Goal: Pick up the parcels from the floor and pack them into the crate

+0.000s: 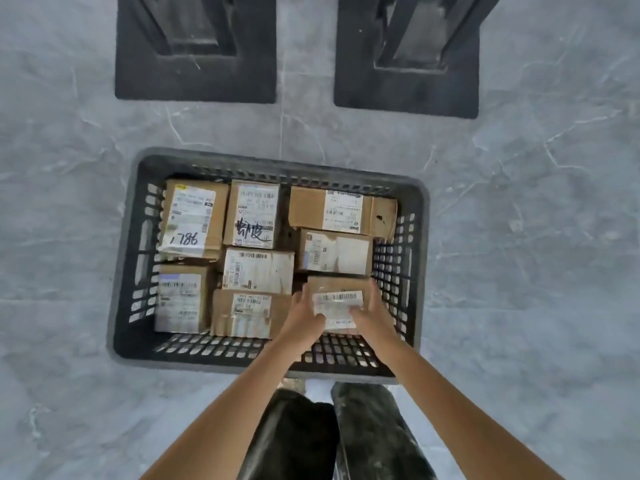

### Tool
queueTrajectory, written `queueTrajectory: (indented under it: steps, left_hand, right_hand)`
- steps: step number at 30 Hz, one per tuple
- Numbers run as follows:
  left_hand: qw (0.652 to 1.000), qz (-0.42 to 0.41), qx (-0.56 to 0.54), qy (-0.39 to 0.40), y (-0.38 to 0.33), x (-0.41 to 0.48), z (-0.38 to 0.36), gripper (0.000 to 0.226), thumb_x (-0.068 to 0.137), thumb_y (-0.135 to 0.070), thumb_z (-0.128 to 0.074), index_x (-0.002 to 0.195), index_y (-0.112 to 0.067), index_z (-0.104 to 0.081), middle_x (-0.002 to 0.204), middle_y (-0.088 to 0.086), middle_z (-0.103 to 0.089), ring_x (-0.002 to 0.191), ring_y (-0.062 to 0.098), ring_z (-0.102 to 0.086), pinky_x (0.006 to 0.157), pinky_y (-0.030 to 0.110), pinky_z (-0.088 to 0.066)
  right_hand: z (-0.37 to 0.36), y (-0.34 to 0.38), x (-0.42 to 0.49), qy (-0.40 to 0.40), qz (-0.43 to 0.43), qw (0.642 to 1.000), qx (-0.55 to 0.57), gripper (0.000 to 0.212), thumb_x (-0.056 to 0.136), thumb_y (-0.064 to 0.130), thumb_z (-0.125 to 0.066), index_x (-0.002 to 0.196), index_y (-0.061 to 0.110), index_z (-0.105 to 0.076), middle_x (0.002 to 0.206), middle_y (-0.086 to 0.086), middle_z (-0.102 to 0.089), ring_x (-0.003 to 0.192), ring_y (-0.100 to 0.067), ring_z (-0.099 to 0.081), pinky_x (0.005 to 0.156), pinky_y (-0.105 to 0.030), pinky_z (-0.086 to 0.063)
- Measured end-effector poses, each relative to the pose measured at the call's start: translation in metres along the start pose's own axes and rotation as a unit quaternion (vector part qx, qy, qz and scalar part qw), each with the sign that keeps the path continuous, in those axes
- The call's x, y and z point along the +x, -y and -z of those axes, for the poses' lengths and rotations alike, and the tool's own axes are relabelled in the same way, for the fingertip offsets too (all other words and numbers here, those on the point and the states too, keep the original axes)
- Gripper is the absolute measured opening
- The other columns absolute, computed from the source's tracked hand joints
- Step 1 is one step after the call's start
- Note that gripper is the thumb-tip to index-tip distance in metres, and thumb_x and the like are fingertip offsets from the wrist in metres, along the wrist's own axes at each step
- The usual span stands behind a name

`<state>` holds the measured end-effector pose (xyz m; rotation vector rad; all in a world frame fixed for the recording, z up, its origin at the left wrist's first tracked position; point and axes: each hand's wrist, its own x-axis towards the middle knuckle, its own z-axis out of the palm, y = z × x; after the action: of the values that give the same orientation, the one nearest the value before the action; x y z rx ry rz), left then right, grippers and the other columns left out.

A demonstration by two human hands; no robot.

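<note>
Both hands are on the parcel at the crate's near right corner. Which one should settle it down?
Left, probably. The right hand sits between the parcel and the right wall of the crate, so it likely must slip out first; the left hand holds the freer inner side.

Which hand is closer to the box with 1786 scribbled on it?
The left hand. It grips the left edge of the held parcel, on the side facing the 1786 box; the right hand grips the parcel's right edge, farther off.

Left black base (138, 77) and right black base (360, 95), square, well apart, on grey marbled floor (519, 237); tile seam (282, 116) between them.
</note>
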<state>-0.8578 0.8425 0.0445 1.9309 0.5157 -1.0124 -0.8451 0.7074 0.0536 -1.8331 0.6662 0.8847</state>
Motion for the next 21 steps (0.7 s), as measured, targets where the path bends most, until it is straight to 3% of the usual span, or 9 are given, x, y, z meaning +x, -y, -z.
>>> queueTrajectory:
  steps: [2, 5, 8, 11, 13, 15, 18, 19, 21]
  left_hand:
    - [1.0, -0.023, 0.017, -0.008, 0.004, 0.009, -0.011, 0.072, 0.083, 0.005, -0.044, 0.143, -0.026, -0.022, 0.135, 0.003, -0.035, 0.11, 0.012, -0.042, 0.078, 0.015, -0.043]
    - [0.996, -0.044, 0.071, -0.037, 0.009, 0.012, -0.02, 0.066, 0.086, -0.001, -0.049, 0.143, -0.02, -0.022, 0.137, 0.006, -0.035, 0.115, 0.018, -0.045, 0.091, 0.026, -0.047]
    - [0.998, -0.023, 0.066, -0.003, 0.01, 0.011, -0.029, 0.059, 0.088, -0.006, -0.048, 0.142, -0.021, -0.027, 0.137, 0.005, -0.042, 0.116, 0.018, -0.049, 0.074, 0.013, -0.042]
    - [0.998, -0.032, 0.054, 0.028, 0.012, 0.007, -0.039, 0.058, 0.088, -0.007, -0.051, 0.139, -0.024, -0.03, 0.135, 0.002, -0.044, 0.089, 0.003, -0.053, 0.05, 0.007, -0.04]
    - [0.999, -0.02, 0.027, 0.037, 0.014, 0.005, -0.04, 0.065, 0.086, -0.001, -0.048, 0.142, -0.024, -0.027, 0.14, 0.001, -0.04, 0.081, 0.0, -0.049, 0.048, 0.005, -0.042]
    - [0.998, -0.016, 0.033, 0.043, 0.015, 0.003, -0.038, 0.066, 0.086, 0.001, -0.045, 0.144, -0.023, -0.024, 0.142, 0.001, -0.038, 0.093, 0.007, -0.055, 0.058, 0.011, -0.046]
    - [0.995, -0.041, 0.083, 0.041, 0.016, 0.001, -0.039, 0.06, 0.09, -0.004, -0.044, 0.144, -0.024, -0.025, 0.143, 0.002, -0.04, 0.109, 0.018, -0.056, 0.072, 0.019, -0.046]
    - [0.994, -0.044, 0.091, 0.041, 0.015, 0.001, -0.038, 0.06, 0.091, -0.005, -0.044, 0.144, -0.023, -0.024, 0.143, 0.002, -0.04, 0.113, 0.02, -0.055, 0.078, 0.023, -0.048]
    - [0.993, -0.041, 0.104, 0.045, 0.011, 0.0, -0.035, 0.057, 0.092, -0.006, -0.045, 0.144, -0.021, -0.026, 0.141, 0.004, -0.043, 0.116, 0.024, -0.053, 0.089, 0.032, -0.048]
  right_hand:
    - [-0.004, -0.012, 0.012, -0.01, -0.017, 1.0, -0.001, 0.072, 0.09, -0.004, -0.048, 0.147, 0.028, -0.018, 0.126, -0.004, -0.057, 0.11, -0.025, -0.061, 0.072, -0.028, -0.058]
    - [-0.005, -0.023, 0.018, -0.022, -0.008, 0.998, -0.052, 0.081, 0.092, -0.002, -0.048, 0.152, 0.026, -0.002, 0.137, -0.011, -0.049, 0.108, -0.027, -0.062, 0.057, -0.018, -0.055]
    - [0.004, -0.029, 0.015, -0.046, -0.005, 0.991, -0.123, 0.08, 0.093, 0.001, -0.048, 0.152, 0.021, 0.001, 0.137, -0.016, -0.044, 0.11, -0.024, -0.057, 0.063, -0.018, -0.053]
    - [0.012, -0.033, 0.004, -0.032, 0.013, 0.975, -0.218, 0.083, 0.093, 0.004, -0.049, 0.152, 0.016, 0.008, 0.144, -0.015, -0.031, 0.124, -0.025, -0.045, 0.09, -0.03, -0.05]
    - [0.01, -0.033, -0.006, -0.015, 0.019, 0.957, -0.288, 0.088, 0.092, 0.008, -0.051, 0.15, 0.014, 0.014, 0.148, -0.014, -0.02, 0.125, -0.026, -0.042, 0.094, -0.034, -0.049]
    - [0.002, -0.034, -0.012, -0.033, 0.012, 0.923, -0.384, 0.085, 0.091, 0.012, -0.053, 0.151, 0.013, 0.008, 0.155, -0.013, -0.003, 0.137, -0.031, -0.029, 0.1, -0.038, -0.047]
    - [-0.011, -0.034, -0.019, -0.025, 0.003, 0.853, -0.522, 0.073, 0.096, 0.019, -0.046, 0.151, 0.008, 0.001, 0.156, -0.018, 0.019, 0.146, -0.038, 0.007, 0.117, -0.045, -0.022]
    - [-0.015, -0.035, -0.02, -0.007, 0.0, 0.837, -0.547, 0.074, 0.098, 0.022, -0.045, 0.15, 0.006, 0.004, 0.156, -0.02, 0.019, 0.145, -0.038, 0.01, 0.118, -0.046, -0.015]
    - [-0.018, -0.036, -0.02, 0.029, -0.025, 0.839, -0.542, 0.078, 0.098, 0.025, -0.045, 0.149, 0.003, 0.01, 0.156, -0.022, 0.017, 0.146, -0.037, 0.009, 0.12, -0.045, -0.011]
